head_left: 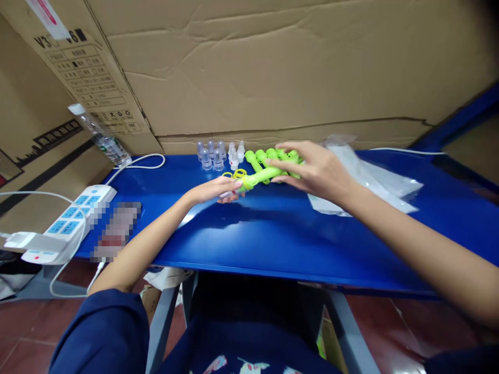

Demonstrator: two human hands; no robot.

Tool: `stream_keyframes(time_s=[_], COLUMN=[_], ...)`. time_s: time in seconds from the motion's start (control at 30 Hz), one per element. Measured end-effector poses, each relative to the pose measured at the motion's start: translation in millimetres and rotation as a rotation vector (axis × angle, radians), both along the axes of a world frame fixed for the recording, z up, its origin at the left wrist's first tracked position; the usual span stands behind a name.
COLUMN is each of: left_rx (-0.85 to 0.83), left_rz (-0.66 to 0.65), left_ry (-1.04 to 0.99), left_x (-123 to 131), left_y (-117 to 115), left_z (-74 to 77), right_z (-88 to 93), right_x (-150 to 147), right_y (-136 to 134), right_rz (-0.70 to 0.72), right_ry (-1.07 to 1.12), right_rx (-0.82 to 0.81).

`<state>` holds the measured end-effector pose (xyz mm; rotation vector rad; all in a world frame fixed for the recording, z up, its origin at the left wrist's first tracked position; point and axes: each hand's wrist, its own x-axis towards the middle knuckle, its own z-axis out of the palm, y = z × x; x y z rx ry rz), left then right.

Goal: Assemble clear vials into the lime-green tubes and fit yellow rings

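Note:
A bright green plastic tube [260,177] is held level above the blue table, its left end joined to or meeting a clear part. My left hand [216,189] is closed round that clear end, beside a yellow ring on the tube. With its fingers round the tube's right end, my right hand [315,169] covers that end. Behind it, several similar green tubes [255,162] lie side by side, partly hidden by the right hand. Yellow rings [240,173] lie just beyond my left fingers. Several clear cups [218,160] and smaller clear pieces with white bases [234,158] stand upright behind them.
Clear plastic bags [366,179] lie right of my right hand. Cardboard [273,72] walls the back. At left are a water bottle [103,137], a white power strip [70,223] with cables and a pixelated phone-like object [117,228]. The blue table's [249,249] front edge is near my body.

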<state>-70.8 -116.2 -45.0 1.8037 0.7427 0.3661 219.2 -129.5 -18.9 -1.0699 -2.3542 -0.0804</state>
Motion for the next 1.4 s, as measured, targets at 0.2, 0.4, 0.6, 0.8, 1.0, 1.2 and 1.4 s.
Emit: stream_keyframes(time_s=[0.2, 0.4, 0.6, 0.8, 1.0, 1.2, 1.4], left_rx=[0.123, 0.130, 0.088, -0.087, 0.040, 0.846, 0.881], left_rz=[0.087, 0.153, 0.181, 0.271, 0.440, 0.682, 0.657], left_ry=[-0.005, -0.004, 0.010, -0.141, -0.066, 0.465, 0.627], left_x=[20, 22, 16, -6, -18, -16, 2], left_y=[6, 11, 14, 22, 35, 49, 61], left_z=[1.5, 4.4, 3.0, -9.5, -4.0, 0.0, -6.7], right_z=[2.2, -0.5, 1.8, -2.7, -27.0, -37.0, -40.4], right_x=[23, 18, -2, -2, 10, 22, 22], right_y=[5, 21, 22, 23, 30, 25, 19], right_rz=[-0.047, 0.068, 0.034, 0.037, -0.028, -0.048, -0.058], right_ry=[0.454, 0.741, 0.691, 0.834, 0.932, 0.961, 0.942], right_rx=[-0.274, -0.469, -0.275, -0.139, -0.148, -0.115, -0.136])
